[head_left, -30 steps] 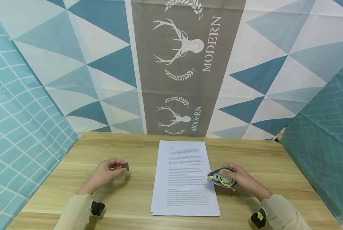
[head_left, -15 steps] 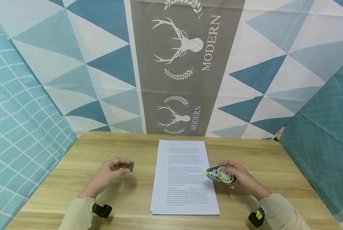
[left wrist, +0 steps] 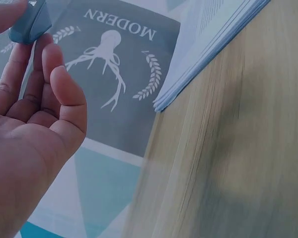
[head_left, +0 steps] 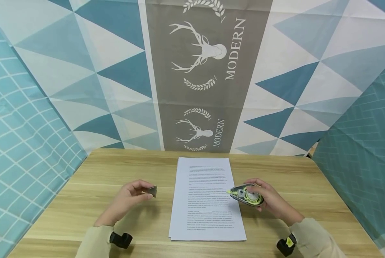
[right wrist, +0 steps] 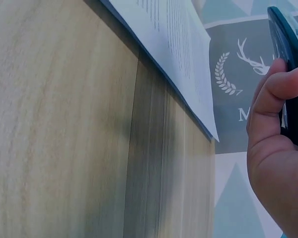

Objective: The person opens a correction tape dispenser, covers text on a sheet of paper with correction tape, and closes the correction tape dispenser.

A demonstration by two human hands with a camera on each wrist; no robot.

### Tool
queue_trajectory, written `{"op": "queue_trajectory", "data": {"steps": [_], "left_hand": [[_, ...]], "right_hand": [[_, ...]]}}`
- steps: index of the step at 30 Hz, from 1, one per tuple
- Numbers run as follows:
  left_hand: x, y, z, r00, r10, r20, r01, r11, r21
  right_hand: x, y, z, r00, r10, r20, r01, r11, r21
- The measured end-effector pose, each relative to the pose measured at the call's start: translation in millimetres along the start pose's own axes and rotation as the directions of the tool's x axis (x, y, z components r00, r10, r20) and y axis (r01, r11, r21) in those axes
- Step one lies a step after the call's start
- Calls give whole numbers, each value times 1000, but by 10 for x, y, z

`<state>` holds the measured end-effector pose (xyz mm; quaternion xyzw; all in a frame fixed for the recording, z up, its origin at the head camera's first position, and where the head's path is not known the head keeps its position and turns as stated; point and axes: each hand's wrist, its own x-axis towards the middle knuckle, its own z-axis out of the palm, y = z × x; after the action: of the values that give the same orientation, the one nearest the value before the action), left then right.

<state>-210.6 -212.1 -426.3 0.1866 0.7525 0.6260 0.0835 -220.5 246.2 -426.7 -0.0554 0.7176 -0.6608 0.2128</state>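
Note:
My left hand (head_left: 129, 199) pinches a small dark grey piece (head_left: 152, 191), which looks like a cap, between thumb and fingers. In the left wrist view this piece (left wrist: 32, 22) is partly cut off at the top edge. My right hand (head_left: 270, 199) grips a correction tape dispenser (head_left: 246, 195) with a clear case and yellow-green parts. Its yellow-green tip points left over the right edge of a stack of printed paper (head_left: 205, 218). One line near the lower part of the top sheet has a blank gap. The right wrist view shows only part of the dispenser (right wrist: 290, 44).
The paper stack lies on a wooden table (head_left: 82, 200), between the two hands. A patterned cloth wall (head_left: 208, 89) stands behind the table's far edge, with tiled-pattern cloths (head_left: 28, 143) at the sides. Dark wrist cameras (head_left: 121, 240) are strapped to both wrists.
My left hand has moved right, towards the paper, with the small dark piece turning in its fingers. My right hand and the dispenser have shifted slightly left and up.

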Motion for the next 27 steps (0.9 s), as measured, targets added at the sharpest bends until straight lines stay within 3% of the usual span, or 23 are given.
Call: {"op": "queue_trajectory", "data": {"steps": [13, 27], "left_hand": [[107, 49, 237, 999, 35, 25, -36, 998, 60], [244, 90, 466, 996, 73, 56, -74, 997, 15]], "right_hand": [[12, -46, 133, 1000, -7, 3, 7, 1000, 7], [112, -97, 303, 1000, -18, 7, 18, 1000, 14]]}}
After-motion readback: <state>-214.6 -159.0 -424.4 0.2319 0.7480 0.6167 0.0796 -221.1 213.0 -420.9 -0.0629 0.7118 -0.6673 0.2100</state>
